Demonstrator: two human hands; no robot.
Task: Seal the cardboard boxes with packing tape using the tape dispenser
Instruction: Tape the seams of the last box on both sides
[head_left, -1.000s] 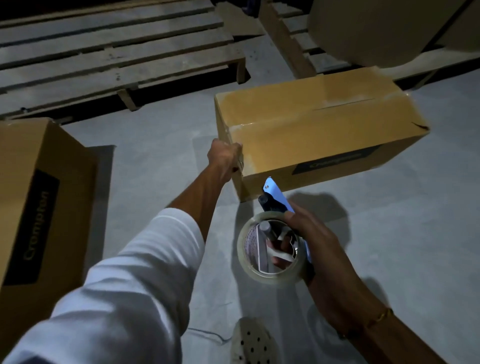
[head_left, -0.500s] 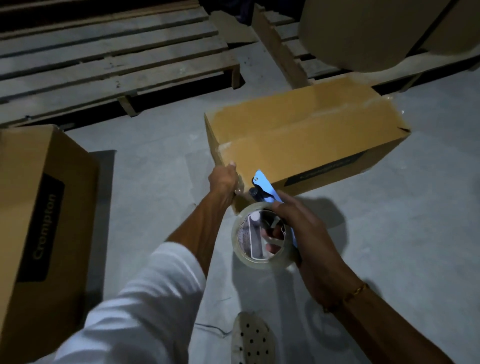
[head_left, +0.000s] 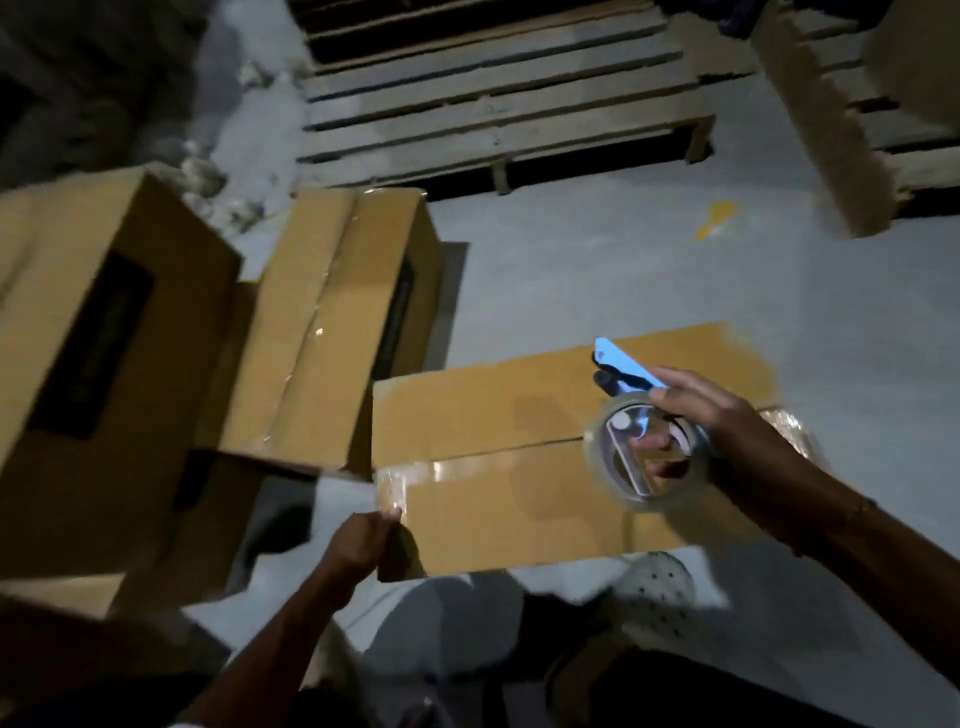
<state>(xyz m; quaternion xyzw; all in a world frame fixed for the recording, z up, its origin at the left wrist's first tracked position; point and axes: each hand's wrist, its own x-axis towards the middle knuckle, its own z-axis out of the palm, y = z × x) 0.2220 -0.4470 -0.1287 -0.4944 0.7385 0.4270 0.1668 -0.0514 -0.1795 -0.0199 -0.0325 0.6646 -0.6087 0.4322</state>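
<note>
Right hand (head_left: 727, 431) grips the tape dispenser (head_left: 641, 415), fingers curled through the clear roll, above the cardboard box (head_left: 519, 493) on the floor. Left hand (head_left: 363, 540) pinches the box's near left corner at the tape end (head_left: 395, 483). Two more boxes (head_left: 332, 322) stand left; pallet (head_left: 498, 98) beyond.

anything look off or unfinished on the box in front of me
The box has tape only on the left part of its top seam; the rest, towards the tape dispenser in the right hand, shows an open slit. The left hand holds its corner.
</note>
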